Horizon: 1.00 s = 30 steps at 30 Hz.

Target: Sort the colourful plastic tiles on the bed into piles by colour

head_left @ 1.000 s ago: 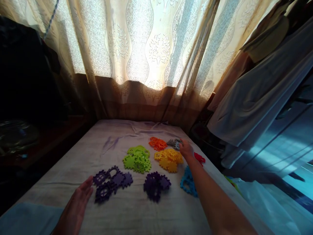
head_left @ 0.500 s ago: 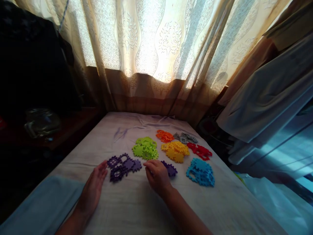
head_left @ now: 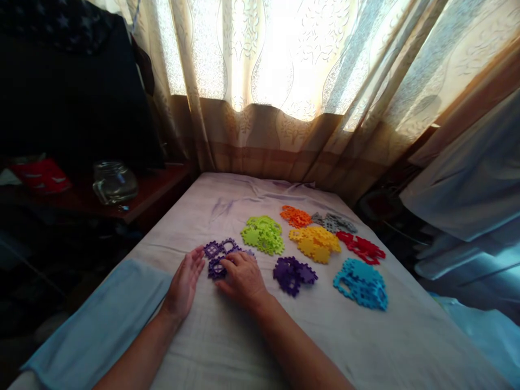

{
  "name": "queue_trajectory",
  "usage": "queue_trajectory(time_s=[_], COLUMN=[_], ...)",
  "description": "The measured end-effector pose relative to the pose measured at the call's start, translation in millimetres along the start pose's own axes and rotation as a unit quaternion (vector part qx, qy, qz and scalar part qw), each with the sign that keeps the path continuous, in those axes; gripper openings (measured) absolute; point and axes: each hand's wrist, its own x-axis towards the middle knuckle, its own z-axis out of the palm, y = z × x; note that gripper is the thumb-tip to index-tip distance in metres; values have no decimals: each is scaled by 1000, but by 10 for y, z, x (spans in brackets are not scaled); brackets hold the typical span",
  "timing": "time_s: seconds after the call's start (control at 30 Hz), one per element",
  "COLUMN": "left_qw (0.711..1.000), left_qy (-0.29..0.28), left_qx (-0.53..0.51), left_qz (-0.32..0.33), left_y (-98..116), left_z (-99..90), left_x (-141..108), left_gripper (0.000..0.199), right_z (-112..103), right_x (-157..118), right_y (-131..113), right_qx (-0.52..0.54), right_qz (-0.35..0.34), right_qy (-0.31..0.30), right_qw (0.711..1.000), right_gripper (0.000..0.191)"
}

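Note:
My left hand (head_left: 186, 284) rests on its edge at the left of the loose purple gear-shaped pieces (head_left: 212, 249), palm facing them. Its fingers are stretched out, and nothing is in it. My right hand (head_left: 244, 279) lies over the right part of these pieces, hiding some of them. Its fingers are bent over the pieces, with the thumb apart from the index finger; no held piece shows. To its right lies a second heap of dark purple gear pieces (head_left: 293, 275).
Beyond are heaps of lime green (head_left: 263, 234), yellow (head_left: 316, 244), orange (head_left: 296, 216), grey (head_left: 335, 222), red (head_left: 361, 248) and blue gear pieces (head_left: 361, 284). A blue cloth (head_left: 105, 319) covers the left edge. A glass jug (head_left: 116, 183) stands on a side table.
My right hand has moved left, from between the two purple groups onto the left group, uncovering the right heap. The view has turned left, so everything sits further right in the picture.

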Motion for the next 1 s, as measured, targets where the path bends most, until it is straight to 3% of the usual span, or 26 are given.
queue_trajectory(time_s=[0.13, 0.3, 0.53, 0.7, 0.83, 1.0], left_qw=[1000, 1000, 1000, 999, 999, 999], left_qy=[-4, -5, -14, -16, -24, -33], left_qx=[5, 14, 25, 31, 33, 36], left_qz=[0, -2, 6, 7, 11, 13], left_y=[5, 9, 11, 28, 14, -4], left_z=[-2, -9, -2, 39, 25, 1], left_x=[4, 7, 4, -21, -12, 7], left_gripper=[47, 50, 59, 62, 60, 60], right_z=[69, -89, -539, -669, -650, -477], right_x=[13, -135, -732, -1067, -1000, -563], right_y=[-55, 23, 545, 863, 777, 490], right_qx=[-14, 1, -69, -120, -99, -58], right_qz=[-24, -30, 75, 143, 125, 87], right_qy=[-13, 54, 129, 172, 169, 105], right_qw=[1000, 998, 986, 967, 973, 989], right_gripper=[10, 12, 12, 16, 16, 15])
